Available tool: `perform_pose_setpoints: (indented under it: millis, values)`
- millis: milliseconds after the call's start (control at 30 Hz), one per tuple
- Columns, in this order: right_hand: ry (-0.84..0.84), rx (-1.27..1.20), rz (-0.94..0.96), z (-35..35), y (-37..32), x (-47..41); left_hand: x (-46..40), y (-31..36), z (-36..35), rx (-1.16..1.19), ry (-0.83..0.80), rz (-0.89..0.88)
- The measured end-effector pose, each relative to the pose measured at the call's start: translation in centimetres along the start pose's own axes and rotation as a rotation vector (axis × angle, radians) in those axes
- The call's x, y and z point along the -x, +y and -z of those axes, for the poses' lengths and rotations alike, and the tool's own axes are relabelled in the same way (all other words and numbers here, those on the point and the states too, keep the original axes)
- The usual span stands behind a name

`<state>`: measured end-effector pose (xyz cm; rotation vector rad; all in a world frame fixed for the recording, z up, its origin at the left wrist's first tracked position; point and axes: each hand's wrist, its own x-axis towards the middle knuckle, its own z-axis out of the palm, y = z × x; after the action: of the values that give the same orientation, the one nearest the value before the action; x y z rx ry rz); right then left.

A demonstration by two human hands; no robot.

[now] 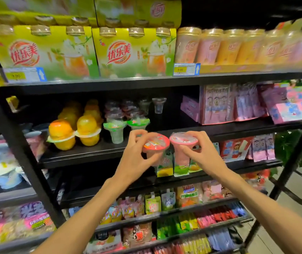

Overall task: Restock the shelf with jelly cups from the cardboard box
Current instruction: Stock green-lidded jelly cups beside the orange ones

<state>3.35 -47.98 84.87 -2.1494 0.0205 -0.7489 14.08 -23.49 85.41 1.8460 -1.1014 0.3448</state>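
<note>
Pink jelly cups in both hands

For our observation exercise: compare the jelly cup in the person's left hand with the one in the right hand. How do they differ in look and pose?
The left-hand cup has a red rim, while the right-hand cup has a pale pink one. The left-hand cup tilts, its lid turned toward the camera; the right-hand cup stands nearly upright. The left hand wraps its cup's body; the right hand pinches its cup near the rim. Both are sealed, flared cups held before the shelf.

Two upright pink jelly cups side by side
</note>
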Motion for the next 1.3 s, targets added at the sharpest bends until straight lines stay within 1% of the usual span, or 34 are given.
perform_pose_setpoints:
  millis: [167, 300, 600, 867, 933, 1067, 1233, 1300]
  values:
    - [0.008, -0.040, 0.030, 3.0, 2.3, -4.5, -4.1, 1.1, -3.4, -0.026, 0.050, 0.022]
    - [0.013, -0.065, 0.008, 4.3, 5.0, -8.0, -7.0, 0.7, -6.6, -0.072, 0.080, 0.061]
    - [-0.035, -0.080, -0.013, 4.1, 9.9, -12.6, -11.5, -1.9, -11.7, -0.154, 0.244, 0.205]
    - [-0.049, -0.075, -0.019, 3.1, 12.2, -14.8, -13.2, -3.5, -13.5, -0.281, 0.316, 0.271]
    - [-0.064, -0.036, 0.000, 2.8, 12.7, -15.1, -14.0, -4.0, -14.0, -0.318, 0.325, 0.316]
    - [-0.042, -0.027, -0.010, 2.0, 13.5, -15.5, -16.3, -5.1, -14.6, -0.390, 0.342, 0.454]
    - [-0.042, 0.009, -0.004, 1.8, 13.9, -15.6, -19.1, -6.7, -15.0, -0.462, 0.315, 0.571]
    - [-0.037, 0.014, -0.011, 1.8, 13.9, -15.5, -20.5, -7.4, -15.0, -0.551, 0.292, 0.607]
